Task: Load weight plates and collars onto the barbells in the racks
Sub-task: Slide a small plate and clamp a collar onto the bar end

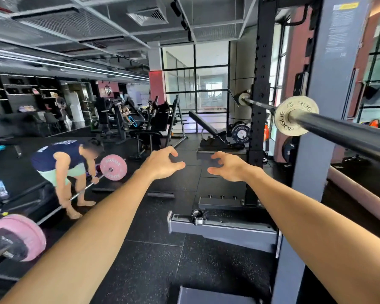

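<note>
A barbell (pixel 342 130) rests in the black rack (pixel 260 84) at the right, its sleeve running toward me. One small pale plate (pixel 282 119) sits on that sleeve near the rack upright. A black collar (pixel 199 216) lies on the rack's grey floor beam (pixel 224 230). My left hand (pixel 162 164) and my right hand (pixel 228 166) are stretched out in front of me over the floor, fingers loosely curled, holding nothing. Both are well left of and below the barbell.
A person at the left bends over a floor barbell with pink plates (pixel 113 167). Another pink plate (pixel 20 236) lies near my left. An adjustable bench (pixel 208 126) and a black plate (pixel 240 133) stand behind the rack. A grey pillar (pixel 312 172) rises at right. A water bottle (pixel 1 188) stands far left.
</note>
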### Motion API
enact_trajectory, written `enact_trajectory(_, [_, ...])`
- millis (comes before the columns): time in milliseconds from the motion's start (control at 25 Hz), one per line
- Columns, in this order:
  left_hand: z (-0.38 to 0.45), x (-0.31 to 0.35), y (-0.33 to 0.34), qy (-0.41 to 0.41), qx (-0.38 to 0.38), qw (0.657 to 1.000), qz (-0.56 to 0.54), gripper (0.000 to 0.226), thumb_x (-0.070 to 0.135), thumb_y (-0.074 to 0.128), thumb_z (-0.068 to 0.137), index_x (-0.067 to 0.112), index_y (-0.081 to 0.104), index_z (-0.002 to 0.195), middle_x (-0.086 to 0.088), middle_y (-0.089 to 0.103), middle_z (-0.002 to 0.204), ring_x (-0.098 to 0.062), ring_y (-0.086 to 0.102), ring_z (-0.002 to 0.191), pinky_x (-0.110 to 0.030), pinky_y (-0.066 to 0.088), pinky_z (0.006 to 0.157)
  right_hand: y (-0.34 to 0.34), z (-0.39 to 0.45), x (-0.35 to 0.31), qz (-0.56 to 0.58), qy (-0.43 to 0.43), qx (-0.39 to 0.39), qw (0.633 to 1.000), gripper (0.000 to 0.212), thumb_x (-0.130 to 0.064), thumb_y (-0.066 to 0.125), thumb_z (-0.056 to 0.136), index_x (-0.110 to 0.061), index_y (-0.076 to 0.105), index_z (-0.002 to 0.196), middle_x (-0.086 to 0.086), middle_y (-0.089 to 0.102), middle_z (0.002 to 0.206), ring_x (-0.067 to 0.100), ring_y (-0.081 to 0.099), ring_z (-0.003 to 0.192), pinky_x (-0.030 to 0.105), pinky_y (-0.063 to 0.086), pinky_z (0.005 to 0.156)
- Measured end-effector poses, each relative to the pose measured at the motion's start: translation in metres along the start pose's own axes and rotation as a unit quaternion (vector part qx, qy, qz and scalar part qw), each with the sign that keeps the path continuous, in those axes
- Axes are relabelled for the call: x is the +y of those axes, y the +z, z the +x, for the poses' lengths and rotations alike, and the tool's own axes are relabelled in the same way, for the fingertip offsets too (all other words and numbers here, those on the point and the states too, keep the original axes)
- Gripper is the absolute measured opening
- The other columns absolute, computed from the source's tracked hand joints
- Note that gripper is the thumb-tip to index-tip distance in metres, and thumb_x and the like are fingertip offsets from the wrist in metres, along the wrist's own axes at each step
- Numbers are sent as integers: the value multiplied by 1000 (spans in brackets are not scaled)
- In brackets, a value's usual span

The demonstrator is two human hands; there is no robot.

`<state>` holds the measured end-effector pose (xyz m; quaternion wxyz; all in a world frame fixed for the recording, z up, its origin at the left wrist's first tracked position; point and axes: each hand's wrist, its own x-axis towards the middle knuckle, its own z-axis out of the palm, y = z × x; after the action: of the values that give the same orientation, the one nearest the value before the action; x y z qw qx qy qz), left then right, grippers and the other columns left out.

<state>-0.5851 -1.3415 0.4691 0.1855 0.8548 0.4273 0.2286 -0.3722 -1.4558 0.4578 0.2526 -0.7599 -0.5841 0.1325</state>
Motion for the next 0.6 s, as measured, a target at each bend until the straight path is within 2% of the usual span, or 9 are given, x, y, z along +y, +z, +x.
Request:
enact_trajectory(200, [52,-36,32,-14,-34,999,-5,44,57,65,80,35,54,117,2,61,106,-21,56,102,-38,47,92,33,48,29,-10,47,-15,999,61,-48,61,88,-27,39,142,7,52,136,22,52,121,38,42,104])
enact_trajectory(320, [88,-55,62,-19,-51,998,-5,43,60,64,78,38,54,113,3,61,106,-22,57,102,-41,48,93,55,87,55,-14,67,-31,997,59,-48,60,88,-29,39,140,6,53,134,23,55,115,40,43,103])
enact_trajectory(440, [130,-82,113,-47,-82,996,3,39,62,63,74,42,52,105,-3,61,116,-26,58,104,-42,49,93,92,136,90,-29,92,-68,993,57,-45,58,90,-28,39,141,7,55,132,25,56,114,41,44,101])
enact_trajectory(600, [168,-119,195,-78,-153,985,10,39,52,66,79,35,58,113,-2,60,122,-26,58,109,-40,48,94,158,190,140,-34,124,-133,983,54,-42,56,92,-26,39,142,8,56,132,26,56,115,42,45,100])
